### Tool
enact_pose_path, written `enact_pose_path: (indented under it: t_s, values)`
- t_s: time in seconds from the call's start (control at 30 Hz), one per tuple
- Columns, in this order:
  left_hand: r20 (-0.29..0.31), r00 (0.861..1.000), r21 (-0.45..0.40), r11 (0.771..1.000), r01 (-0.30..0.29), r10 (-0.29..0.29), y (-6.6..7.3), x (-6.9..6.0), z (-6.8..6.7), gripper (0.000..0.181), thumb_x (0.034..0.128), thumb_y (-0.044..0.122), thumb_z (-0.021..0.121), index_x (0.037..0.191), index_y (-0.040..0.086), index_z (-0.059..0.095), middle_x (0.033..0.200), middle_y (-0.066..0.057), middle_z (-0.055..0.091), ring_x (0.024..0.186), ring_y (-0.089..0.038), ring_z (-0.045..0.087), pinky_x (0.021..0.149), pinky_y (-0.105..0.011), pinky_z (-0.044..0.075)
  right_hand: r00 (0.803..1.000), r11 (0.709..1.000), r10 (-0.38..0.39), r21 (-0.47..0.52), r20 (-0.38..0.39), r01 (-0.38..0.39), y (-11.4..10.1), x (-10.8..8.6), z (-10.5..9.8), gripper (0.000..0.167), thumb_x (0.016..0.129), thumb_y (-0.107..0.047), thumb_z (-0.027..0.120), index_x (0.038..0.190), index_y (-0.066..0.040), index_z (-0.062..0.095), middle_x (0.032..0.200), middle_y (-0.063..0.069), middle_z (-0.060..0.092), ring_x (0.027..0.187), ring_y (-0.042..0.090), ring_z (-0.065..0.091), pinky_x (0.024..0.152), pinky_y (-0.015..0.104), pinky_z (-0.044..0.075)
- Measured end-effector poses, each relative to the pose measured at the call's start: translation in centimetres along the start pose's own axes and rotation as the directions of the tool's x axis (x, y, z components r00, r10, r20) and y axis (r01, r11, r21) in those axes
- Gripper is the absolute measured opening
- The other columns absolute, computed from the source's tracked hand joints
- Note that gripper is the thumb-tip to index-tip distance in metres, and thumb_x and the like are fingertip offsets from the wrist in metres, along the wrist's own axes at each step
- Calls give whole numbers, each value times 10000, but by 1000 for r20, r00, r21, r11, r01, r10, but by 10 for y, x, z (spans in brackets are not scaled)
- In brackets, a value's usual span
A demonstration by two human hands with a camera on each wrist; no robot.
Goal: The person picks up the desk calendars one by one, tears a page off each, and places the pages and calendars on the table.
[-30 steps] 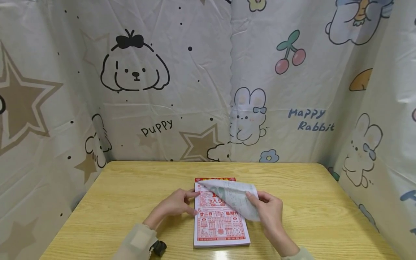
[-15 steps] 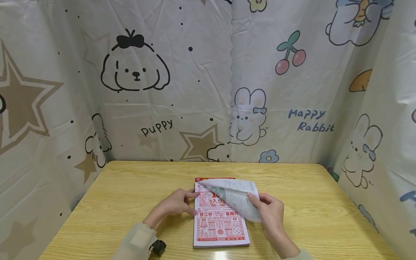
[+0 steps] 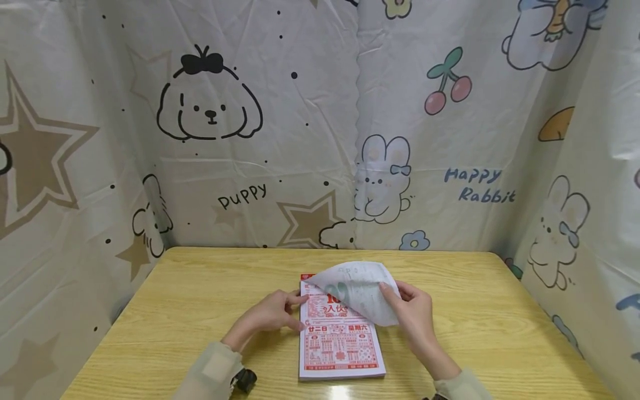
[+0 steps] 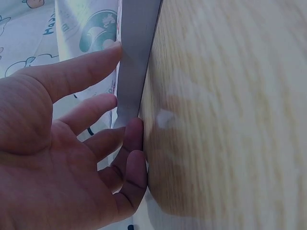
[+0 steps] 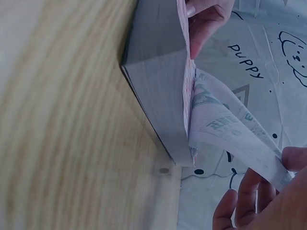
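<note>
Perhaps a home nook: cartoon-print cloth [image 3: 310, 105] (3 sides), wood-grain table [image 3: 210, 283].

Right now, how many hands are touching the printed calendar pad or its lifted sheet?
2. The left hand touches the left edge of the calendar pad; the right hand pinches the lifted sheet at its right side. No other hand shows.

Pad [image 3: 341, 350] on table [image 3: 200, 283], between left grip [image 3: 272, 312] and right grip [image 3: 416, 316], curtain [image 3: 305, 105] behind (sides too)

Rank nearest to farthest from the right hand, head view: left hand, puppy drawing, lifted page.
1. Lifted page, held in the right hand.
2. Left hand, at the pad's left side.
3. Puppy drawing, upper left of the backdrop.
</note>
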State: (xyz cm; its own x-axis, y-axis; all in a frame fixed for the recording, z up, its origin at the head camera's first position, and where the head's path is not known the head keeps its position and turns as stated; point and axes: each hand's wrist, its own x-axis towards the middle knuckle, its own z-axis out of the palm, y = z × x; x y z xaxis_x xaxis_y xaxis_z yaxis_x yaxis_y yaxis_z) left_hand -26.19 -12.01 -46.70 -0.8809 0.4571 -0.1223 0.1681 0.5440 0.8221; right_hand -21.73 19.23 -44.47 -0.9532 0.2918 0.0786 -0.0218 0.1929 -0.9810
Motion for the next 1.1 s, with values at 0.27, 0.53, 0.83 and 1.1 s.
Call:
enact_pose_path:
  t_s: [0.27,0.53,0.83,1.1]
  values:
    - [-2,1000,10,1000,-5,5,-2,2,0,696,793,66,905,1427,2,624,1611,-260,407,690,-166,417,574,-240,342,1000,1000,-19,-16,9,19,-1,13,1,409,965,-314,800,1149,49,760,1015,136,765,862,179,705,712,260,573]
    - [0,1000,12,1000,-14,14,0,2,0,693,783,63,910,1414,-8,633,1603,-274,410,663,-157,413,558,-235,336,998,999,39,13,-44,-39,1,13,2,341,955,-215,809,1143,65,754,976,122,774,806,139,705,682,249,575]
    - [23,999,28,999,-29,28,-4,3,-5,683,780,85,915,1405,16,648,1652,-276,315,671,-160,429,557,-244,361,991,995,94,-11,-91,-96,9,7,2,324,948,-219,810,1116,54,766,923,63,752,800,135,666,656,240,545]
    - [39,999,24,1000,-11,10,-6,8,-5,669,790,89,916,1404,37,657,1639,-251,360,674,-165,385,575,-254,338,984,993,118,3,-130,-118,8,3,2,331,954,-232,805,1133,43,769,934,51,750,810,139,667,661,246,544]
